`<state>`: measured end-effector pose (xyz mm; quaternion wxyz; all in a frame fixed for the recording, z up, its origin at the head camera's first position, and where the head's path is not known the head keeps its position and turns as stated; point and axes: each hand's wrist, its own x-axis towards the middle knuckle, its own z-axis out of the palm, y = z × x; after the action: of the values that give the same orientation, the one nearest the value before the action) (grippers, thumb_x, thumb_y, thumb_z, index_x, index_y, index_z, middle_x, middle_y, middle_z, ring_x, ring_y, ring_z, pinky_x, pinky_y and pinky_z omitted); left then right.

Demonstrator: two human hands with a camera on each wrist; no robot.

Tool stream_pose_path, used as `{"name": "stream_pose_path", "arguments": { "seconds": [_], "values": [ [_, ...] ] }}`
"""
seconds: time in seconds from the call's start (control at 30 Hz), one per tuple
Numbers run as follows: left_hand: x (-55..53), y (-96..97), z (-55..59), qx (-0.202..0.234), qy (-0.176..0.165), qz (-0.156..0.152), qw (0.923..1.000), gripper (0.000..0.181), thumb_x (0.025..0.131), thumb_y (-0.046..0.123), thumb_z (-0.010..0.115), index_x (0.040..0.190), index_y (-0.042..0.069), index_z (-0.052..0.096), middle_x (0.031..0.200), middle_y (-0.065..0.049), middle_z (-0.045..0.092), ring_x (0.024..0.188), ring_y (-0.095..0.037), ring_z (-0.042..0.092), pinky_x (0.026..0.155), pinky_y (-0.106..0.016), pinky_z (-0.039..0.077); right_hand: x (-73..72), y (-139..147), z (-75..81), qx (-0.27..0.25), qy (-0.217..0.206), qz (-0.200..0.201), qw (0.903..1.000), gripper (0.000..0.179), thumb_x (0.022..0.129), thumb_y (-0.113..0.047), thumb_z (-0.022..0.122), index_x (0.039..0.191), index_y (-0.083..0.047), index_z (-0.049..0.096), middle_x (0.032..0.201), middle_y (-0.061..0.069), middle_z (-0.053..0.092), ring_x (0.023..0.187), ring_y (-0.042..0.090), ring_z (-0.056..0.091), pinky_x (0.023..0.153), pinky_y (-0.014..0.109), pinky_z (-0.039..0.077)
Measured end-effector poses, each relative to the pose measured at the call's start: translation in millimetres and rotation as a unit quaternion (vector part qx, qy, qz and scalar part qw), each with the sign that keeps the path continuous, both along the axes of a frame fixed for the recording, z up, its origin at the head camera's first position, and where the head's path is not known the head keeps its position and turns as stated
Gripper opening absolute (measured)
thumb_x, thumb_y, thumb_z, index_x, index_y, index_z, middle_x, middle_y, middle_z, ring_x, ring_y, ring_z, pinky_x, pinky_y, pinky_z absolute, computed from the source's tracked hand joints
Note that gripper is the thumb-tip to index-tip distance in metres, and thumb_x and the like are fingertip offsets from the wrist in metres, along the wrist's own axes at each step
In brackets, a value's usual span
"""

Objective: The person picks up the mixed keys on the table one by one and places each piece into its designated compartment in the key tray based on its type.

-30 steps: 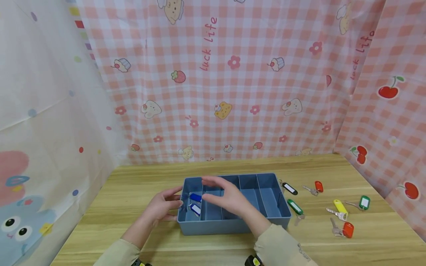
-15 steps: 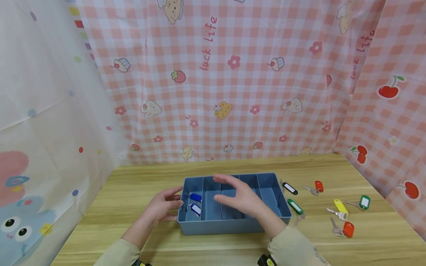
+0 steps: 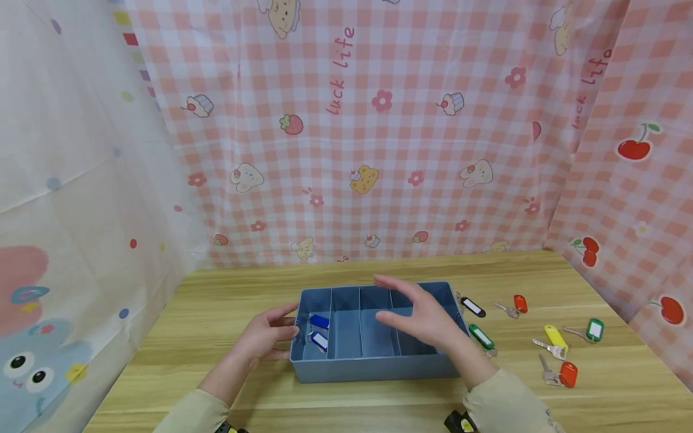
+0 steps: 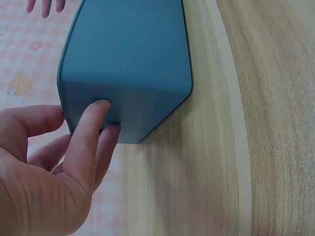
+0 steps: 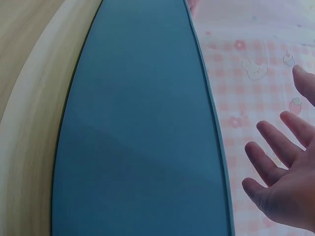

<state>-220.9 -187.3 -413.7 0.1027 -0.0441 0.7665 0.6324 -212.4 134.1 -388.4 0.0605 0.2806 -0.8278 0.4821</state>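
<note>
Long blue-grey box (image 3: 373,370) with thin upright dividers (image 3: 360,325)

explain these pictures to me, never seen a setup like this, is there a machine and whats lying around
No machine handles anything here: you see a person's bare left hand and right hand. The wide picture comes from a camera worn on the head, looking forward and down. The close ones come from a camera on each wrist, watching that hand's work.

On the wooden table stands a blue-gray divided box, with two blue tags in its leftmost compartment. To its right lie keys with tags: one black tag, one yellow tag, two green tags and two red tags.

The left hand touches the box's left end; the right hovers above it, holding nothing.
</note>
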Motion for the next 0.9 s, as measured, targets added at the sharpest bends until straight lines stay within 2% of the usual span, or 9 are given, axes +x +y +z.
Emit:
{"name": "stream_pose_path", "arguments": {
  "seconds": [0.6, 0.9],
  "values": [
    [1.0, 0.2, 1.6, -0.007, -0.002, 0.003, 1.0, 0.057, 0.089, -0.007, 0.064, 0.144, 0.004, 0.051, 0.13, -0.029, 0.056, 0.095, -0.031, 0.066, 0.065, -0.05, 0.06, 4.6, 50.5, -4.8, 0.055, 0.04, -0.061, 0.9958, 0.064, 0.089, -0.027, 0.076, 0.145, -0.013, 0.05, 0.143, 0.01, 0.053, 0.131, 0.039, 0.045, 0.101, 0.065, 0.038],
    [1.0, 0.8, 0.8, -0.012, -0.002, 0.007, 0.9999, 0.056, 0.089, -0.007, 0.064, 0.143, 0.004, 0.052, 0.129, -0.028, 0.057, 0.095, -0.03, 0.066, 0.065, -0.05, 0.06, 3.8, 76.0, -11.3, 0.072, 0.104, -0.068, 0.9897, 0.063, 0.085, -0.019, 0.079, 0.142, -0.012, 0.053, 0.141, 0.013, 0.053, 0.127, 0.039, 0.046, 0.096, 0.065, 0.042]
  ]
}}
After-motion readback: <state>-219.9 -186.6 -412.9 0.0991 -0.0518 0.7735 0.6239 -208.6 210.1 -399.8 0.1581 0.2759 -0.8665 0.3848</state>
